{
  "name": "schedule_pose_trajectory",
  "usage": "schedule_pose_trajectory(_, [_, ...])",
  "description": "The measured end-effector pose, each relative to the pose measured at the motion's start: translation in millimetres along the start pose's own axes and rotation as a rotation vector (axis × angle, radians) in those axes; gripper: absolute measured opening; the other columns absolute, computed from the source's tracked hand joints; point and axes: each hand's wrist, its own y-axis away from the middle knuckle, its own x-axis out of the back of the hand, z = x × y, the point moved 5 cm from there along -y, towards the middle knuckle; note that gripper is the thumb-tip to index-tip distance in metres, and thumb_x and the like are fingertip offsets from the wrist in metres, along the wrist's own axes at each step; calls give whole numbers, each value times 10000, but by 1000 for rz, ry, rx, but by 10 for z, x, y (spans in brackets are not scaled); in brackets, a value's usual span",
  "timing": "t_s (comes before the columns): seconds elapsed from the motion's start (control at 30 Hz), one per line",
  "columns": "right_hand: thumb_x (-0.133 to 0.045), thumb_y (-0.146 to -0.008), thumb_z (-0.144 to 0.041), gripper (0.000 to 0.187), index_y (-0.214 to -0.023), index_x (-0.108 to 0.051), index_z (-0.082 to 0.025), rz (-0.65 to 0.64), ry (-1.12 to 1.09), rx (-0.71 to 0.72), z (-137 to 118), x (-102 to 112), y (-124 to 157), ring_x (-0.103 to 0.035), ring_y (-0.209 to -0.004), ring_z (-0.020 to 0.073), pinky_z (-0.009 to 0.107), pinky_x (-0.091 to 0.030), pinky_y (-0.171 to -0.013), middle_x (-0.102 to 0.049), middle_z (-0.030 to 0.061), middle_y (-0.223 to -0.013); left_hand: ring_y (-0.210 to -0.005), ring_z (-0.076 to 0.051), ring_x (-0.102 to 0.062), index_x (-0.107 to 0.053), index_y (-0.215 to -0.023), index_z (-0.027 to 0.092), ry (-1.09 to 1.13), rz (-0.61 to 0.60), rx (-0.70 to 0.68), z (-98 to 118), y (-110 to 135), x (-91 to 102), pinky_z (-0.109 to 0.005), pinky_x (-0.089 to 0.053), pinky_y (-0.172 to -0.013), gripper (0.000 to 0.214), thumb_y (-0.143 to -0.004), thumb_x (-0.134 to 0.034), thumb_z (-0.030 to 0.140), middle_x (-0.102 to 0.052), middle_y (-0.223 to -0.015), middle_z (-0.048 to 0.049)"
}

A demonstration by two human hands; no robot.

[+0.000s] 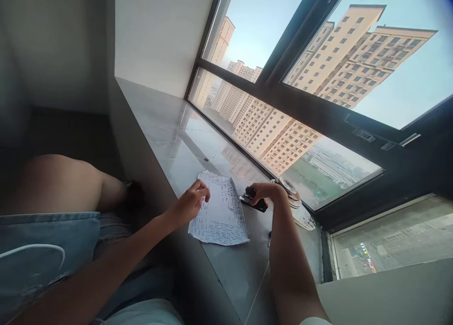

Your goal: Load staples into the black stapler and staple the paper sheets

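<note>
On the window ledge lies a crinkled white sheet of paper [221, 212], covered with rows of short dark marks that look like staples, with a barer patch in its middle. My left hand [194, 201] is over the paper's left edge, its fingers curled in toward the thumb. Whatever may be between those fingertips is too small to make out. Just right of the sheet, my right hand [264, 191] grips a black stapler [258, 204] from above. The stapler's front end points at the paper's right edge, and the fingers partly cover its body.
Behind my right wrist, round tins or lids [288, 188] stand against the window frame, with a pale disc [305, 219] beside them. A small dark piece [206, 160] lies farther along the tiled ledge [233, 263]. The ledge's edge drops off at left, near my legs.
</note>
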Motion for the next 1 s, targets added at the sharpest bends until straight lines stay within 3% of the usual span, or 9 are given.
schedule_pose_trajectory(0.27, [-828, -592, -471, 455, -929, -731, -181, -120, -2, 211, -254, 30, 90, -667, -874, 239, 265, -469, -740, -740, 26, -922, -753, -121, -587, -549, -962, 190, -251, -121, -11, -62, 76, -112, -237, -433, -562, 447, -730, -339, -128, -469, -1325, -63])
schedule_pose_trajectory(0.6, [-881, -515, -459, 591, -1027, -755, -193, -128, 57, 244, -343, 87, 188, -678, -937, 279, 286, -484, -780, -752, 44, -1000, -695, -120, -612, -548, -921, 184, -468, -33, 32, -147, 40, 91, -258, -432, -554, 397, -760, -350, -121, -512, -1299, -58])
schedule_pose_trajectory(0.83, [-865, -545, -497, 564, -1014, -753, -203, -158, 96, 247, -382, 66, 142, -684, -884, 260, 289, -479, -763, -751, 42, -1001, -827, -136, -651, -522, -871, 186, -231, -24, -28, -115, 14, 111, -253, -518, -702, 210, -846, -473, -17, -571, -1182, -45])
schedule_pose_trajectory(1.0, [-863, -561, -493, 541, -1008, -758, -206, -152, 80, 270, -370, 91, 180, -680, -862, 246, 277, -465, -740, -752, 28, -976, -788, -129, -651, -569, -917, 182, -276, -86, -56, -105, 27, 6, -263, -517, -682, 324, -809, -400, -72, -537, -1277, -68])
